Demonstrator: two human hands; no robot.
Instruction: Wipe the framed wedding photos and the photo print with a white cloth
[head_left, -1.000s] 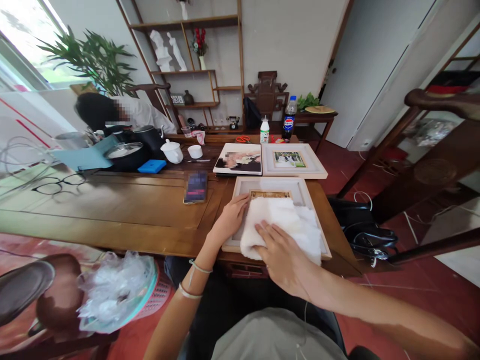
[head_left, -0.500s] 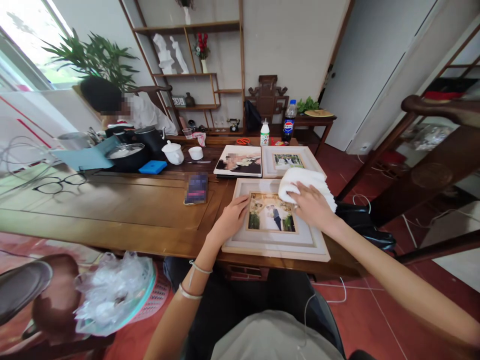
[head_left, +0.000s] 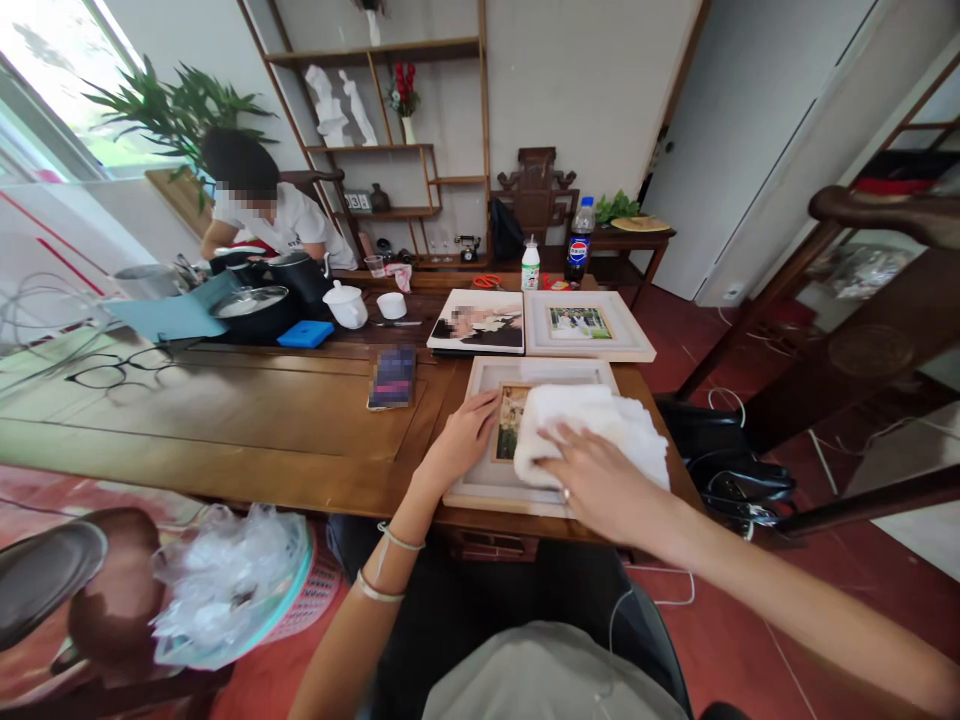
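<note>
A white cloth, folded like a towel, lies over the right part of a pale picture frame at the table's edge. My right hand presses on the cloth and grips it, its fingers partly sunk in the fabric. On the frame's left side rests my left hand, fingers laid flat beside the framed photo. The cloth hides most of that photo. Just behind lie a second framed picture and a photo panel.
A phone-like item lies left of the frames on the wooden table. Behind stand a white bottle, a cola bottle and a teapot. A person sits across. A bag-lined basket is at lower left.
My right hand has moved the cloth toward me and slightly left, from the frame's upper right corner onto the photo. My left hand stays put. The person across has raised their head.
</note>
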